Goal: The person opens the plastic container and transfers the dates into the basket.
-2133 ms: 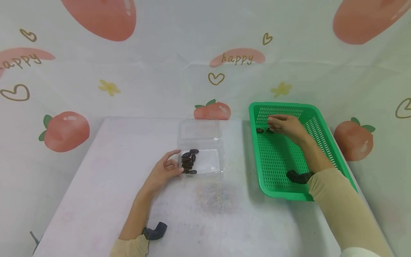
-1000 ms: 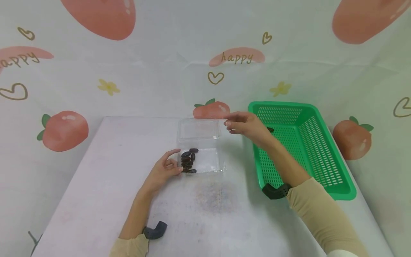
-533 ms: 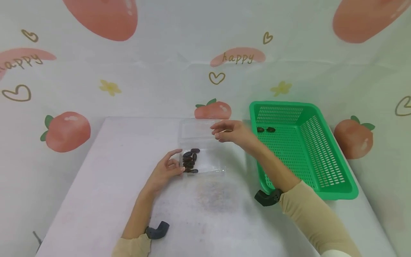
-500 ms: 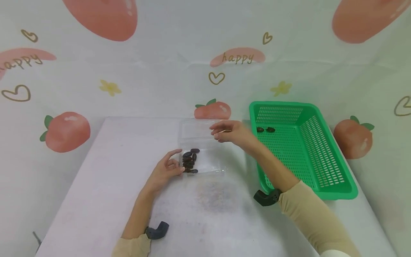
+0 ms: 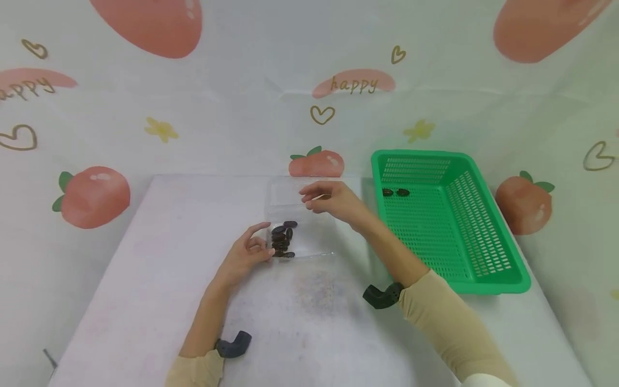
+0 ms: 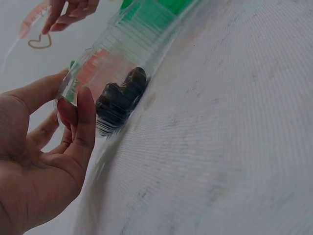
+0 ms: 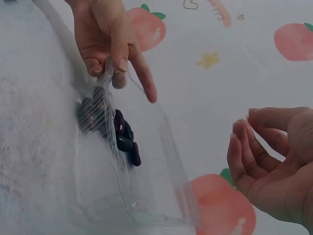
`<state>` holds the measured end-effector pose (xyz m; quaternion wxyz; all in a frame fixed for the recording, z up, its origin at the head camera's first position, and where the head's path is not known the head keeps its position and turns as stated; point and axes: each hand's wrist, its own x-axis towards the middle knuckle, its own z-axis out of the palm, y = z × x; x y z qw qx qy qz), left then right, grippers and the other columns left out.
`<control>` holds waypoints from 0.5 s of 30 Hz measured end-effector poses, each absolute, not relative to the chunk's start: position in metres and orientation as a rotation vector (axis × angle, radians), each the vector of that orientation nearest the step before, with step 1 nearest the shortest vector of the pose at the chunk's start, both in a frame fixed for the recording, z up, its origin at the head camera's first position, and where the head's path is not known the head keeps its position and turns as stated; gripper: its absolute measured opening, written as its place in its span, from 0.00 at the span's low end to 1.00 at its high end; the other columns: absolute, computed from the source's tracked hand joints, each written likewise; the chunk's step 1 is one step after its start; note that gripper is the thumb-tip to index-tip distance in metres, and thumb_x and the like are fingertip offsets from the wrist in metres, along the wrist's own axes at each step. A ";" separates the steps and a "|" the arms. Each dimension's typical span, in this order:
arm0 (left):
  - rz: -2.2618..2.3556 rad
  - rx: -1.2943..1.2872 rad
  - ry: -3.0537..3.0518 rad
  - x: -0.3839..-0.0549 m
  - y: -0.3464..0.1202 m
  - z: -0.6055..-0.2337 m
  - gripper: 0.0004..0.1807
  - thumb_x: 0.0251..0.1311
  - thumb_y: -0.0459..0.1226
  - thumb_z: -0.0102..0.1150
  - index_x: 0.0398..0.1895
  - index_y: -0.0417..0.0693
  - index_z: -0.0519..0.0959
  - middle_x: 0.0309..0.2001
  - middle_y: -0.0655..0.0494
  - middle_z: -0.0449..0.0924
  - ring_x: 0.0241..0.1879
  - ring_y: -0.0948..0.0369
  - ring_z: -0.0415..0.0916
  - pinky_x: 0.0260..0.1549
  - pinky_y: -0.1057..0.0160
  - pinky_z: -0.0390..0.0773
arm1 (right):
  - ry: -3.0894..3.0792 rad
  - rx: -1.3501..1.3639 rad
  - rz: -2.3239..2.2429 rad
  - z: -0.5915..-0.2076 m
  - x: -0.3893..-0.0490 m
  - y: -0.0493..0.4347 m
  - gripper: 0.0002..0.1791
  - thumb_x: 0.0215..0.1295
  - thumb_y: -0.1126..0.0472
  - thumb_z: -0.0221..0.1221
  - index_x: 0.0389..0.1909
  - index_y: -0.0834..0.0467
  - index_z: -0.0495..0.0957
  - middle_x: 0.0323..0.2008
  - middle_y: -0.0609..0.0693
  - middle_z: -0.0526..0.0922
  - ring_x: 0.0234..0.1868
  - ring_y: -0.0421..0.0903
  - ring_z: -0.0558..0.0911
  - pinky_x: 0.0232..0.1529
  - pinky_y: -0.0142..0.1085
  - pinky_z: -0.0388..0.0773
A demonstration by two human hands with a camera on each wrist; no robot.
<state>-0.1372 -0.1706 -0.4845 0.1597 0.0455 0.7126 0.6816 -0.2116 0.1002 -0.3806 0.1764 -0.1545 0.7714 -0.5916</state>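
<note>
A hinged clear plastic box [image 5: 311,242] lies open on the table, its lid [image 5: 282,192] folded back toward the wall. Several dark, glossy oval pieces that look like dates [image 5: 279,237] are gathered at the box's left side. My left hand [image 5: 244,256] grips that side, thumb in front and fingers curled about the edge. Over the lid hovers my right hand [image 5: 331,201], fingers loosely bent. The right wrist view shows nothing between its fingertips [image 7: 240,128]. Two more dates [image 5: 403,192] rest in the far left corner of a green basket [image 5: 503,285].
The basket of perforated plastic stands to the right of the box. A fruit-patterned cloth [image 5: 232,123] hangs behind the white table [image 5: 159,258]. Black wrist mounts [image 5: 382,296] stick out from both forearms.
My right hand has left the green basket and travelled left to above the box lid, uncovering the two dates there. My left hand keeps its grip on the box.
</note>
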 end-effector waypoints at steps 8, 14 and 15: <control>1.917 0.124 2.053 -0.138 -0.173 -0.482 0.39 0.61 0.32 0.67 0.74 0.50 0.61 0.33 0.50 0.71 0.35 0.53 0.80 0.41 0.60 0.82 | 2.234 -0.368 -1.653 -0.385 -0.204 0.085 0.15 0.67 0.62 0.63 0.53 0.58 0.82 0.46 0.54 0.85 0.44 0.47 0.84 0.50 0.38 0.81; 1.942 0.130 2.036 -0.138 -0.171 -0.483 0.39 0.61 0.32 0.67 0.74 0.50 0.61 0.33 0.51 0.70 0.35 0.54 0.80 0.41 0.62 0.82 | 2.253 -0.336 -1.684 -0.391 -0.201 0.076 0.13 0.66 0.63 0.63 0.51 0.58 0.83 0.44 0.54 0.86 0.44 0.50 0.84 0.48 0.37 0.81; 1.948 0.131 2.030 -0.138 -0.171 -0.483 0.39 0.61 0.32 0.67 0.74 0.50 0.61 0.33 0.51 0.70 0.35 0.54 0.80 0.41 0.62 0.82 | 2.255 -0.330 -1.688 -0.394 -0.201 0.075 0.13 0.66 0.64 0.63 0.51 0.58 0.83 0.44 0.55 0.86 0.44 0.50 0.84 0.47 0.37 0.81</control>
